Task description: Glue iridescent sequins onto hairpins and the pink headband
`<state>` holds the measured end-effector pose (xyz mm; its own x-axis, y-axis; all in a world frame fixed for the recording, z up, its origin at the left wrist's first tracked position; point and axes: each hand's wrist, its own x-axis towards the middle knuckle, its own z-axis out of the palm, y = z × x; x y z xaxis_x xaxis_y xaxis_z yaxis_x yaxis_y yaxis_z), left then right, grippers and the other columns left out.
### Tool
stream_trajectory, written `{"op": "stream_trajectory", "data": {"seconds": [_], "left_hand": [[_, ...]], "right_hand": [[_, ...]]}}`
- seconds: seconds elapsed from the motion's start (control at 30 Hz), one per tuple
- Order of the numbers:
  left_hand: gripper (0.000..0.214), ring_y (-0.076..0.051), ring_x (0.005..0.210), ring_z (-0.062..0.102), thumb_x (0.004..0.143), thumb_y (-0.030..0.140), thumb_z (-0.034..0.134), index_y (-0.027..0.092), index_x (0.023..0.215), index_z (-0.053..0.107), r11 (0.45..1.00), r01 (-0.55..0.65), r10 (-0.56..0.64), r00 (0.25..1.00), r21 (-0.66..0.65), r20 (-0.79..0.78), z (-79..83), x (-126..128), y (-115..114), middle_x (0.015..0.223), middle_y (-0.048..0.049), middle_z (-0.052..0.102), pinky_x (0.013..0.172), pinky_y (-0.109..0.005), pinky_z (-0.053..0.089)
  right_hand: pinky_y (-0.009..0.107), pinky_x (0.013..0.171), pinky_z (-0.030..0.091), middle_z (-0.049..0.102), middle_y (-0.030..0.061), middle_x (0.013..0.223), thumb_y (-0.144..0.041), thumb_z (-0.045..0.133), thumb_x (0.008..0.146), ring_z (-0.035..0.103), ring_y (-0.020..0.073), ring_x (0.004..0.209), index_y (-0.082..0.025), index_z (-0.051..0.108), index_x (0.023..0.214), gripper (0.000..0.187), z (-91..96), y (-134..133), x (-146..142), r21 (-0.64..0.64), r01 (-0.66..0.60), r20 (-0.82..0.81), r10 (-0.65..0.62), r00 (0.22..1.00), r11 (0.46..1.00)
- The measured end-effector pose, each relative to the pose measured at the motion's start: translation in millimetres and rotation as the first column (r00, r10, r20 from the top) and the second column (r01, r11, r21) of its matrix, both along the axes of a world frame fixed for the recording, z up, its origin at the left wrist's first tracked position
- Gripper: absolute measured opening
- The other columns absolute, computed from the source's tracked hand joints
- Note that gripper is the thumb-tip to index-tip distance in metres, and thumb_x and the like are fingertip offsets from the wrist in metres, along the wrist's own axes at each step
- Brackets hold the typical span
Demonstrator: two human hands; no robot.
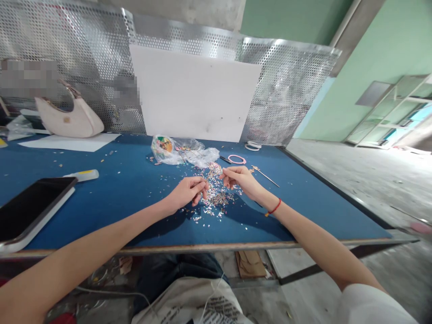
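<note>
My left hand (191,190) hovers at the left side of a heap of small shiny flakes (219,199), its fingers curled in and the thumb pressed against them. Across the heap, my right hand (241,180) is closed in a pinch between thumb and fingertips. Whatever either hand holds is too small to make out. The loose flakes are many-coloured and lie scattered on the blue tabletop (135,180). Behind the hands, a clear plastic bag (202,157) touches the heap. A pink ring-shaped item (236,159) and a thin metal tool (265,176) lie beyond my right hand.
A phone (33,207) rests at the table's left, with a small glue-like tube (83,175) behind it. A pale handbag (72,117) stands on white paper (70,143). A white board (199,94) leans against a perforated metal screen (286,85). White rings (253,145) lie at the back right.
</note>
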<state>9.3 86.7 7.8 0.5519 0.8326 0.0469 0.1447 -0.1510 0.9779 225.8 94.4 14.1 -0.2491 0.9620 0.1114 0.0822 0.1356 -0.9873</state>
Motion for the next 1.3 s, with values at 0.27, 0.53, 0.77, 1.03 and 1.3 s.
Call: {"op": "stream_trajectory", "data": {"seconds": [0.27, 0.53, 0.77, 1.03, 1.3], "left_hand": [[0.021, -0.003, 0.033, 0.043, 0.095, 0.022, 0.043, 0.014, 0.079, 0.054, 0.999, 0.023, -0.024, 1.000, 0.023, 0.016, 0.8, -1.4, 0.4, 0.062, 0.0011, 0.063, 0.038, -0.016, 0.035], [0.021, -0.003, 0.034, 0.043, 0.093, 0.030, 0.050, 0.014, 0.080, 0.055, 0.999, 0.028, -0.029, 0.999, 0.026, 0.033, -1.3, -1.6, 1.6, 0.062, 0.0016, 0.063, 0.037, -0.016, 0.033], [0.020, -0.003, 0.035, 0.044, 0.093, 0.026, 0.048, 0.014, 0.080, 0.055, 0.999, 0.028, -0.029, 0.999, 0.024, 0.034, 0.9, -2.1, 0.1, 0.063, 0.0016, 0.063, 0.038, -0.015, 0.034], [0.017, -0.003, 0.035, 0.045, 0.093, 0.024, 0.048, 0.014, 0.082, 0.056, 1.000, 0.025, -0.025, 0.999, 0.014, 0.034, 0.0, -2.0, 0.3, 0.063, 0.0013, 0.063, 0.038, -0.015, 0.035], [0.019, -0.004, 0.035, 0.045, 0.092, 0.029, 0.051, 0.014, 0.082, 0.056, 0.999, 0.024, -0.025, 0.999, 0.021, 0.037, 0.4, -2.8, -0.2, 0.063, 0.0015, 0.063, 0.038, -0.016, 0.036]], "right_hand": [[0.022, 0.046, 0.038, 0.064, 0.0015, 0.058, -0.049, 0.067, 0.078, 0.052, 0.0081, 0.048, -0.015, 0.070, 0.073, 0.035, 0.2, -1.3, -0.4, -0.014, -0.006, 0.009, 0.006, 1.000, 1.000], [0.021, 0.046, 0.039, 0.064, 0.0015, 0.058, -0.048, 0.066, 0.080, 0.053, 0.0081, 0.049, -0.016, 0.070, 0.073, 0.034, -1.0, -0.8, 0.1, -0.015, -0.022, 0.023, 0.022, 0.999, 1.000], [0.020, 0.046, 0.038, 0.064, 0.0012, 0.058, -0.049, 0.066, 0.080, 0.053, 0.0077, 0.049, -0.015, 0.070, 0.073, 0.035, -1.9, -0.3, 0.1, -0.020, -0.024, 0.023, 0.025, 0.999, 0.999], [0.021, 0.046, 0.039, 0.066, 0.0026, 0.059, -0.051, 0.065, 0.080, 0.054, 0.0084, 0.049, -0.015, 0.070, 0.074, 0.037, -4.5, -0.7, -2.6, -0.015, -0.047, 0.065, 0.048, 0.997, 0.999], [0.021, 0.046, 0.040, 0.065, 0.0025, 0.059, -0.053, 0.065, 0.080, 0.055, 0.0088, 0.050, -0.016, 0.070, 0.074, 0.038, -3.9, -3.2, -4.7, -0.007, -0.063, 0.087, 0.064, 0.994, 0.998]]}}
